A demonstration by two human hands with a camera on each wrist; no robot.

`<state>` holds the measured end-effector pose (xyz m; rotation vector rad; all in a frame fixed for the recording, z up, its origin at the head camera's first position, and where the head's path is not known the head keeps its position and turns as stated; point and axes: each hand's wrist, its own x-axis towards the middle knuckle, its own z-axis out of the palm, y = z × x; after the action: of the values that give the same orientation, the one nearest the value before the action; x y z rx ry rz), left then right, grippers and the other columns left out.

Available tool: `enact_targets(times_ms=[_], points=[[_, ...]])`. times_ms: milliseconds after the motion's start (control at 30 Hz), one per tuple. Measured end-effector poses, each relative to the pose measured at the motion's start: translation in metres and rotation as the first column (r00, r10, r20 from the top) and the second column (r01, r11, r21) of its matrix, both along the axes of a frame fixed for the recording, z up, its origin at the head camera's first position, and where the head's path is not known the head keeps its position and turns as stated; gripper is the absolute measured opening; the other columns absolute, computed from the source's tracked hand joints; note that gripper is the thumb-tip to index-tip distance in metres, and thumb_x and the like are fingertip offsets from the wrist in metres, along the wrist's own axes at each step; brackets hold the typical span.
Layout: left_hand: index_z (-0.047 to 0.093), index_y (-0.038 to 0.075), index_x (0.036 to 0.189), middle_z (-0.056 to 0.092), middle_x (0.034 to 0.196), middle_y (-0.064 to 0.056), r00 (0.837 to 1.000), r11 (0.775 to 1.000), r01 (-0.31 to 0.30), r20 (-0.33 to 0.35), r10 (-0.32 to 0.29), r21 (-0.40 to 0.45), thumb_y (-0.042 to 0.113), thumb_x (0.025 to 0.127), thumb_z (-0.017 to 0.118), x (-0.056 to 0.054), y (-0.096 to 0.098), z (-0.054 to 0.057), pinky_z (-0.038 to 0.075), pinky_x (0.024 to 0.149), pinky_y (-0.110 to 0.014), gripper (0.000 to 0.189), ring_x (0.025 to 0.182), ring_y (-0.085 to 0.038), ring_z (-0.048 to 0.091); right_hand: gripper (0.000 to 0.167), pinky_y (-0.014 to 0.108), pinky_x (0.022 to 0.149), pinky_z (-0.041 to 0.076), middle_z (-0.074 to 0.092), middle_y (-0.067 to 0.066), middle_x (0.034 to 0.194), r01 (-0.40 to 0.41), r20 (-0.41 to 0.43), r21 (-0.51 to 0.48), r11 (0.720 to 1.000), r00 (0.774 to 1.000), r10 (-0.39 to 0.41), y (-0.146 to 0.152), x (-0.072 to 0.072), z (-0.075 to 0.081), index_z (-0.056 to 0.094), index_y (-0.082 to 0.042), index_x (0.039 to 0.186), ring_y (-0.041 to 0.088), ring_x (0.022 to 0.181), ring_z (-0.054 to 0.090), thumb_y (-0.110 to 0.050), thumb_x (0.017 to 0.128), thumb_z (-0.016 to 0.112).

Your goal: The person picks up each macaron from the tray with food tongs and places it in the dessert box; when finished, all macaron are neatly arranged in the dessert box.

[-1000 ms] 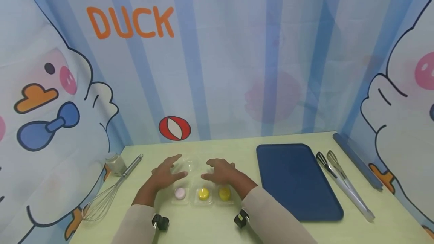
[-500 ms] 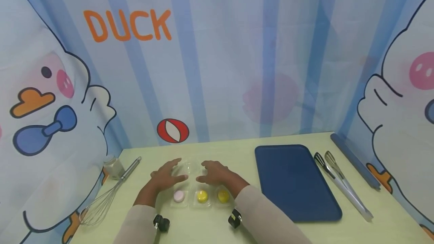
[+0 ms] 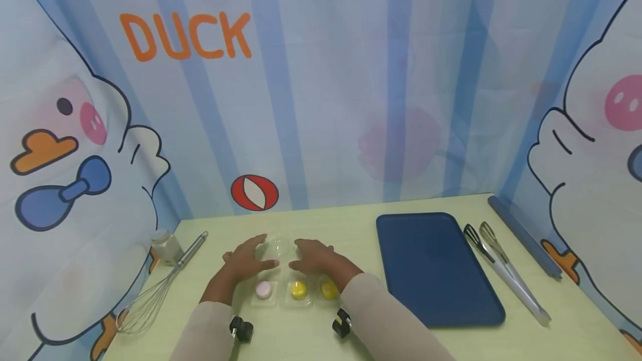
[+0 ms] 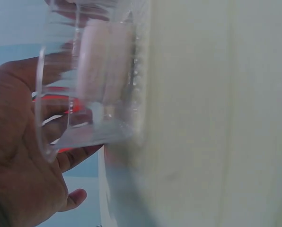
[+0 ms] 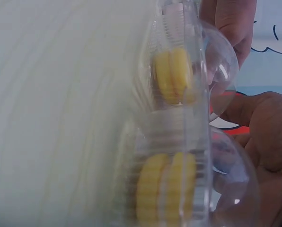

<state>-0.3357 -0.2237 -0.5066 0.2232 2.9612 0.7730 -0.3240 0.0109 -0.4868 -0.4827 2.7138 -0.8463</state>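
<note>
Three small clear plastic boxes stand in a row in the head view. The left box (image 3: 271, 297) holds a pink macaron (image 3: 263, 289); the other two hold a yellow macaron (image 3: 298, 289) and another yellow macaron (image 3: 329, 289). Behind the row is a clear dome-shaped plastic piece (image 3: 279, 246). My left hand (image 3: 247, 261) is at its left with fingers spread, my right hand (image 3: 316, 258) at its right with fingers loosely bent. Whether either hand touches the plastic cannot be made out. The left wrist view shows the pink macaron (image 4: 103, 61) close up, the right wrist view a yellow macaron (image 5: 167, 189).
A dark blue tray (image 3: 438, 272) lies to the right, with metal tongs (image 3: 511, 277) beside it and a blue-grey bar (image 3: 524, 237) at the table's right edge. On the left are a whisk (image 3: 165, 283) and a small jar (image 3: 167, 247). A curtain (image 3: 331, 71) hangs behind.
My right hand has shifted left, narrowing the gap to my left hand, and its sleeve now comes closer to the rightmost box. The left hand has barely moved.
</note>
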Motion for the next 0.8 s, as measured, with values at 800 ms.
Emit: enact_targets(times_ms=[800], points=[[0.053,0.008,0.159,0.064,0.152,-0.021,0.999,0.991,-0.032,-0.029,0.037,0.133,0.02,0.09,0.089,-0.0038,0.0081,-0.0085,0.046,0.118,-0.069,0.078,0.132,-0.041,0.066,0.053,0.055,0.121,0.049,0.073,0.019,0.142,-0.045,-0.078,-0.144,0.989,0.996,0.034,0.0017,-0.0057,-0.0092,0.06,0.003,0.15,0.038,0.139,0.065,-0.025,0.105,0.067]])
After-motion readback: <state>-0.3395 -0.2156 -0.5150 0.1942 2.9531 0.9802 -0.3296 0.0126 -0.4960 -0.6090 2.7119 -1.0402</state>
